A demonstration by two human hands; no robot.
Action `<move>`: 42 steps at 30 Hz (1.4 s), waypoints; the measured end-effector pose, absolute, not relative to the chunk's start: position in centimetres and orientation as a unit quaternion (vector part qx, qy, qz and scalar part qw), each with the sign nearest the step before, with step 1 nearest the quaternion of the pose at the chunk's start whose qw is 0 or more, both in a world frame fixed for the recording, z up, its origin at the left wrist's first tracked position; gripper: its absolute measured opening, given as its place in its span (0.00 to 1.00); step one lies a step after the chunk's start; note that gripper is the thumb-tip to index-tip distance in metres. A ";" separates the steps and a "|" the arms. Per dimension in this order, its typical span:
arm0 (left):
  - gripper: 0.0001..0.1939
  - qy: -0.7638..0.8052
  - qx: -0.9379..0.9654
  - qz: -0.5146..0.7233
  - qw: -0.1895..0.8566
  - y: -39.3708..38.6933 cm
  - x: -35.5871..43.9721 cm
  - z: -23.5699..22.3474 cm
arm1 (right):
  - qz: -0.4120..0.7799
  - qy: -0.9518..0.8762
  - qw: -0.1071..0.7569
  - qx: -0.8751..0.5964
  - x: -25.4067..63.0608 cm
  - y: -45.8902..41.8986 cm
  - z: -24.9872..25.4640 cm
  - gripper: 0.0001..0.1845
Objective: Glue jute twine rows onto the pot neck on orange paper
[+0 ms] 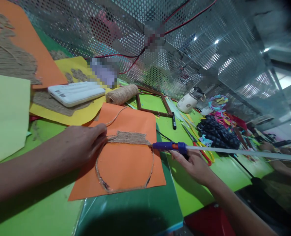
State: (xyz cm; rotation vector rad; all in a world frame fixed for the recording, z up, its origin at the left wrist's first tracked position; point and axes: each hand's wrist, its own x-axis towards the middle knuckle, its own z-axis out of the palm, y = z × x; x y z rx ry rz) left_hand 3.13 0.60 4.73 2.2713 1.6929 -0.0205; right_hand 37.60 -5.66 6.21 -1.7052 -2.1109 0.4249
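Note:
An orange sheet (128, 167) lies on a dark green board (135, 209). Brown twine outlines a rounded pot shape on it, with a band of closely laid twine rows (132, 137) across the top. My left hand (93, 142) pinches a twine strand at the left end of that band. In my right hand (193, 164) is a blue glue gun (170, 146), its tip at the band's right end. A long whitish glue stick (233, 151) sticks out of the back of the gun. From my left hand, loose twine runs up over the sheet toward the twine roll (122, 94).
A white power bank (76, 93) rests on a yellow sheet at left. Behind are a brown frame (155, 113), a black marker (174, 121) and a white bottle (189, 100). Scissors (199, 147) lie right of the gun. A perforated metal panel (130, 29) stands behind; another person's arm (287, 167) shows far right.

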 end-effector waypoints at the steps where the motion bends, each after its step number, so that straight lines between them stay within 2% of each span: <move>1: 0.11 0.588 0.794 -0.013 0.153 0.6 3.1 4.7 | 0.153 -0.752 0.193 -0.611 37.8 -5.6 6.1 0.25; 8: 0.11 0.587 0.794 -0.015 0.155 0.8 2.9 4.8 | 0.159 -0.751 0.177 -0.616 39.3 -5.6 5.8 0.26; 15: 0.11 0.593 0.790 -0.030 0.152 0.8 3.3 5.2 | 0.195 -0.717 0.221 -0.632 40.2 -6.1 6.3 0.28; 20: 0.13 0.592 0.791 -0.008 0.152 0.9 2.9 4.5 | 0.227 -0.725 0.225 -0.610 39.4 -6.3 5.7 0.23; 30: 0.12 0.577 0.796 0.035 0.180 0.8 2.8 4.9 | 0.202 -0.732 0.235 -0.606 40.5 -5.7 5.2 0.24; 33: 0.13 0.563 0.804 0.061 0.180 0.6 2.4 4.4 | 0.145 -0.744 0.276 -0.591 41.3 -5.4 5.4 0.26; 38: 0.17 0.558 0.801 0.099 0.191 0.8 2.3 3.7 | -0.062 -0.774 0.334 -0.534 43.2 -1.1 4.3 0.21; 42: 0.19 0.554 0.802 0.119 0.192 0.7 2.3 3.4 | -0.125 -0.794 0.338 -0.489 43.9 5.2 2.9 0.24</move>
